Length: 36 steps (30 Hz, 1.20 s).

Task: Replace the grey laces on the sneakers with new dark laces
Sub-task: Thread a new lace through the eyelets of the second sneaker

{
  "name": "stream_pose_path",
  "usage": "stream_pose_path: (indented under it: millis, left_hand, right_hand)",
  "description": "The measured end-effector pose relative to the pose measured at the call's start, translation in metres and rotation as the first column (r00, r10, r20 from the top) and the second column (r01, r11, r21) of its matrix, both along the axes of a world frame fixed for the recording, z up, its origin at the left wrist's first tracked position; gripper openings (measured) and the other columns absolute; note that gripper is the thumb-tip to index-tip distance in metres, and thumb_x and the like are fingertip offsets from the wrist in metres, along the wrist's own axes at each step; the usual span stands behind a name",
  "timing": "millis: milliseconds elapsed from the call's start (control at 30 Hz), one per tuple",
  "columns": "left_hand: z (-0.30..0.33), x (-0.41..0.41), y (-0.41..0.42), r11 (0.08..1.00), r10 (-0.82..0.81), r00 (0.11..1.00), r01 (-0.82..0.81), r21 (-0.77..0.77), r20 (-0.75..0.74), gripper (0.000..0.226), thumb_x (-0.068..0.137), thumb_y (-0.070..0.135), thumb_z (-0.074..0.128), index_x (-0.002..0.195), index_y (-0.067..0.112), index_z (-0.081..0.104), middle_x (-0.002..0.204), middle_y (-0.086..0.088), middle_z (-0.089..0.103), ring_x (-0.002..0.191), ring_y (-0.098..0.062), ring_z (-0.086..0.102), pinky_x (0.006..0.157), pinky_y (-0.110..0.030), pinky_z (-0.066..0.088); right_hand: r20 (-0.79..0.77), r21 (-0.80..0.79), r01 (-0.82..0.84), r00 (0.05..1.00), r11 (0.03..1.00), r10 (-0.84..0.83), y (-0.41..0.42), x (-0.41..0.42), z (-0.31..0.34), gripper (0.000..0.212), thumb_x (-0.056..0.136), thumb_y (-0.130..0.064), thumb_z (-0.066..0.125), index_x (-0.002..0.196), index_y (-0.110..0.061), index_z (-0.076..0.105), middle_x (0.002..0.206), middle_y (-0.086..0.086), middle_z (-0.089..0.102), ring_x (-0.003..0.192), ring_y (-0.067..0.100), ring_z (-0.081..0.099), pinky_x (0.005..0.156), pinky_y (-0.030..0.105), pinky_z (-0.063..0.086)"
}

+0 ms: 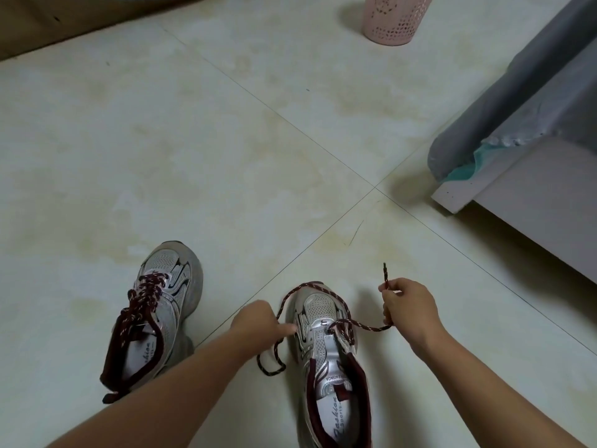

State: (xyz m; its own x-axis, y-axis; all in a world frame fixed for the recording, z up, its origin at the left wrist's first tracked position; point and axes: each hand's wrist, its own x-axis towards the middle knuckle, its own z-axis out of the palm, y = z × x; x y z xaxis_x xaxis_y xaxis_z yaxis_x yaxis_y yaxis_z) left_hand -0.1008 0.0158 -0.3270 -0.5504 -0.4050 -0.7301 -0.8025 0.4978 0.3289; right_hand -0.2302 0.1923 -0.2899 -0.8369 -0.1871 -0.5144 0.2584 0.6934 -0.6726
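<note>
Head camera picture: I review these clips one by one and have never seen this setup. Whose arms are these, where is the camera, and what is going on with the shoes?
There is no machine here. The single picture comes from a wide-angle camera worn on a person's head, looking forward and down, so the two bare arms are the wearer's own.

Two silver sneakers stand on a tiled floor. The left sneaker is already laced with a dark lace. The right sneaker has a dark speckled lace through only its front eyelets so far.

The right hand pinches one end of that lace, tip pointing up. The left hand holds the other part, whose slack loops on the floor.

Farther off are a pink perforated bin and the corner of a bed.
</note>
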Motion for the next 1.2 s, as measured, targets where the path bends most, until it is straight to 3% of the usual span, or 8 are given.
stream_pose_path:
  millis: [100, 233, 300, 500, 600, 767, 1033, 1200]
  left_hand:
    - [0.002, 0.000, 0.000, 0.940, 0.240, 0.971, -0.230, 0.252, -0.010, 0.027, 0.083, 0.026, 0.068, 0.066, 0.008, 0.055, 0.063, -0.004, 0.056, 0.055, -0.014, 0.053, 0.060, -0.023, 0.049]
    - [0.009, 0.005, 0.008, 0.516, 0.665, 0.726, -0.616, 0.596, 0.175, 0.010, 0.083, -0.005, 0.062, 0.087, -0.002, 0.053, 0.075, -0.018, 0.057, 0.052, -0.019, 0.059, 0.047, -0.024, 0.056]
    - [0.007, 0.008, 0.012, 0.405, 0.737, 0.645, -0.661, 0.631, 0.203, 0.034, 0.079, -0.015, 0.060, 0.111, -0.009, 0.050, 0.091, -0.025, 0.059, 0.067, -0.025, 0.060, 0.055, -0.027, 0.057]
    - [0.059, -0.013, -0.005, 0.587, 0.759, 0.613, -0.500, 0.636, -0.219, 0.029, 0.081, -0.024, 0.039, 0.090, -0.002, 0.057, 0.072, -0.008, 0.050, 0.060, -0.014, 0.048, 0.052, -0.017, 0.045]
    - [0.108, -0.020, -0.012, 0.567, 0.731, 0.614, -0.303, 0.766, -0.298, 0.035, 0.082, -0.023, 0.029, 0.076, 0.005, 0.050, 0.067, -0.005, 0.047, 0.048, -0.010, 0.048, 0.057, -0.024, 0.050]
    - [0.136, -0.021, -0.003, 0.713, 0.601, 0.658, -0.187, 0.675, -0.453, 0.037, 0.082, -0.021, 0.031, 0.073, 0.007, 0.053, 0.064, -0.003, 0.049, 0.047, -0.007, 0.052, 0.059, -0.023, 0.052]
    - [0.132, -0.012, -0.008, 0.910, 0.360, 0.705, -0.119, 0.397, -0.612, 0.037, 0.076, -0.020, 0.037, 0.067, 0.012, 0.053, 0.061, -0.004, 0.049, 0.046, -0.009, 0.054, 0.053, -0.019, 0.047]
    - [0.123, -0.008, -0.012, 0.959, 0.200, 0.823, -0.052, 0.279, -0.532, 0.039, 0.081, -0.009, 0.045, 0.072, 0.025, 0.062, 0.071, 0.003, 0.063, 0.069, -0.011, 0.058, 0.065, -0.017, 0.045]
  right_hand:
    - [0.022, -0.035, 0.048, 0.999, 0.998, -0.047, 0.000, -0.001, 0.000, 0.014, 0.090, -0.006, 0.044, 0.085, -0.007, 0.058, 0.058, 0.006, 0.053, 0.049, 0.021, 0.050, 0.068, 0.039, 0.049]
    - [0.032, -0.124, 0.120, 0.993, 0.985, -0.117, -0.003, -0.006, 0.009, 0.015, 0.092, -0.006, 0.042, 0.084, -0.003, 0.054, 0.058, 0.009, 0.049, 0.048, 0.023, 0.047, 0.066, 0.037, 0.048]
    - [0.048, -0.172, 0.161, 0.987, 0.972, -0.155, -0.004, -0.008, 0.014, 0.015, 0.093, -0.005, 0.041, 0.083, -0.002, 0.052, 0.059, 0.010, 0.046, 0.047, 0.024, 0.046, 0.069, 0.042, 0.050]
    - [0.237, -0.359, 0.201, 0.964, 0.912, -0.119, -0.011, 0.000, 0.037, 0.021, 0.092, 0.004, 0.036, 0.078, -0.005, 0.049, 0.070, 0.009, 0.039, 0.046, 0.019, 0.041, 0.057, 0.037, 0.049]
    - [0.284, -0.465, 0.034, 0.952, 0.884, 0.113, -0.021, 0.013, 0.053, 0.027, 0.088, 0.009, 0.037, 0.088, -0.011, 0.056, 0.061, 0.005, 0.035, 0.040, 0.009, 0.027, 0.040, 0.020, 0.025]
    - [0.235, -0.612, -0.264, 0.840, 0.746, 0.489, -0.036, 0.035, 0.075, 0.023, 0.087, 0.006, 0.055, 0.102, -0.008, 0.066, 0.050, -0.007, 0.050, 0.034, -0.001, 0.033, 0.038, 0.009, 0.026]
    - [0.436, -0.751, 0.182, 0.858, 0.634, 0.270, -0.035, 0.031, 0.074, 0.017, 0.073, -0.015, 0.063, 0.088, -0.008, 0.067, 0.046, 0.000, 0.044, 0.037, 0.005, 0.021, 0.040, 0.016, 0.012]
    - [0.337, -0.739, 0.072, 0.900, 0.670, 0.275, -0.040, 0.041, 0.075, 0.012, 0.079, -0.013, 0.058, 0.079, -0.002, 0.062, 0.056, 0.004, 0.060, 0.037, 0.006, 0.029, 0.038, 0.015, 0.021]
